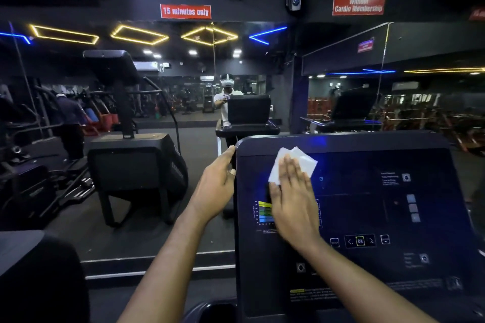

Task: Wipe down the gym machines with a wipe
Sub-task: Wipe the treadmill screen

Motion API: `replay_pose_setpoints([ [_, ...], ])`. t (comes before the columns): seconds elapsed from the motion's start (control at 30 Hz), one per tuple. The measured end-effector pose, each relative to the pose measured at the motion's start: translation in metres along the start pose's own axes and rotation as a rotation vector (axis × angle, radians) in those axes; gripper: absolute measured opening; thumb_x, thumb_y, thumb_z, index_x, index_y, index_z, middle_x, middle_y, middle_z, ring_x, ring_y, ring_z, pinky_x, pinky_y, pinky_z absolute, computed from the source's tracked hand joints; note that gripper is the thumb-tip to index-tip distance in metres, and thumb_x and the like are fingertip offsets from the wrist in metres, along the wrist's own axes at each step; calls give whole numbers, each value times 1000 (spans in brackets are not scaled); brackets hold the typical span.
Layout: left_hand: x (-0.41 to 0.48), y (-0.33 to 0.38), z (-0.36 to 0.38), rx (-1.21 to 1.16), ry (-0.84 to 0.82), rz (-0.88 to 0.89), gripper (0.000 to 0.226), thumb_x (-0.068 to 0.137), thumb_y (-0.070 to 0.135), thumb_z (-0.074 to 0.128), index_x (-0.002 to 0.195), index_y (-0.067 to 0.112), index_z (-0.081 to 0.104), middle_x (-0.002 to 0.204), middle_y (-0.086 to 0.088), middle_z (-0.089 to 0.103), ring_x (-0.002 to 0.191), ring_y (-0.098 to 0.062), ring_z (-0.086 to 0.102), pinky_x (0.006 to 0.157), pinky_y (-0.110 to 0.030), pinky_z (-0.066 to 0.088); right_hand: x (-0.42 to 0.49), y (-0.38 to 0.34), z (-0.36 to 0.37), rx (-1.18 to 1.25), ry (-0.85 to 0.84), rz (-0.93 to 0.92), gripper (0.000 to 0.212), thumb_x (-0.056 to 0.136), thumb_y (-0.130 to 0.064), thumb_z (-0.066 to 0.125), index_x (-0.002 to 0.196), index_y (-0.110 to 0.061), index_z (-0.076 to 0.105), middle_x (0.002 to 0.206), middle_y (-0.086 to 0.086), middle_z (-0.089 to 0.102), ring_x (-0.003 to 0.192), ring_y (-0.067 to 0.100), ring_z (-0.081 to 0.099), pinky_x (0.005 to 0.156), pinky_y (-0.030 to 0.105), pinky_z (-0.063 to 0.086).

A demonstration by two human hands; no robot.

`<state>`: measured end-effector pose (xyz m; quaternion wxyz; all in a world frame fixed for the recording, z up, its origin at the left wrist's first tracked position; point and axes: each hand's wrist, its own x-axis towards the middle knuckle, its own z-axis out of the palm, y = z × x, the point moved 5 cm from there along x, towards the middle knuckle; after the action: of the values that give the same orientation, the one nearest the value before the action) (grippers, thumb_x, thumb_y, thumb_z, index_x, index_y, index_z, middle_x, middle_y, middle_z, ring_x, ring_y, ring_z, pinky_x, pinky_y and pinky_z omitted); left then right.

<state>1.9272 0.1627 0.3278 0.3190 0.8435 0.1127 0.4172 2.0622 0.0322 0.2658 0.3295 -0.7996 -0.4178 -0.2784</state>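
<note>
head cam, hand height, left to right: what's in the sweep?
Neighbouring black machine → left hand gripping the left edge of the console → right hand flat on the wipe → OK button.

The dark console point(354, 204) slopes up, showing a coloured chart point(263, 211) and an OK button point(360, 241). A white wipe point(304, 162) lies flat on its upper left part, pressed under the right hand point(294, 199). The left hand point(217, 178) grips the console's left edge.
</note>
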Motion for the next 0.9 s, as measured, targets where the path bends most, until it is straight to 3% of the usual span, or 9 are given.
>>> replay_pose_setpoints([
  [0.1,2,-3,1,-5,24,5,64,96,-8,47,151,24,43,133,27,50,121,8,55,98,-2,36,14,-6,1,58,74,165,66,105,-49,13,162,-16,3,169,-2,-3,155,10,-9,127,41,9],
  [0.2,4,-3,0,-10,38,15,64,94,-8,47,148,26,47,126,25,58,112,14,56,96,-1,36,-13,-41,11,80,-60,-59,64,107,-49,18,162,-20,1,169,-6,-5,154,6,-12,128,36,2],
  [0.27,4,-6,0,2,5,7,63,96,-7,47,149,26,46,132,21,57,115,15,53,95,2,33,-32,-41,11,53,-133,-157,61,108,-47,20,162,-26,0,169,-11,-8,152,2,-15,127,34,1],
  [0.37,4,-18,-2,23,-48,-17,62,99,-3,48,155,22,38,136,15,55,103,21,53,89,5,31,-13,-31,8,50,-68,-72,63,106,-48,15,162,-24,-2,169,-10,-9,152,1,-16,128,36,3],
  [0.43,4,-22,-2,19,-70,-21,62,100,-1,48,156,23,36,143,14,51,114,22,48,95,4,29,18,-37,9,83,-2,2,66,106,-49,16,162,-20,-3,169,-7,-9,152,4,-17,128,37,1],
  [0.5,3,-24,-3,-4,-69,-7,61,100,-2,49,156,21,36,150,12,47,134,10,42,105,-1,27,43,-53,11,97,21,0,66,107,-47,20,162,-18,-1,169,-5,-7,153,6,-16,127,37,1],
  [0.7,-8,-36,-4,-105,-82,10,60,101,-3,49,152,28,41,147,15,52,136,6,46,114,-16,33,14,-57,10,11,-82,-264,60,109,-45,23,162,-24,5,169,-9,-3,153,2,-12,127,34,3],
  [0.9,-11,-42,1,-85,-84,32,60,102,-2,48,155,25,40,147,15,53,137,5,44,115,-16,32,55,-13,-7,82,129,169,66,106,-47,15,162,-14,6,170,0,1,156,11,-6,127,41,7],
])
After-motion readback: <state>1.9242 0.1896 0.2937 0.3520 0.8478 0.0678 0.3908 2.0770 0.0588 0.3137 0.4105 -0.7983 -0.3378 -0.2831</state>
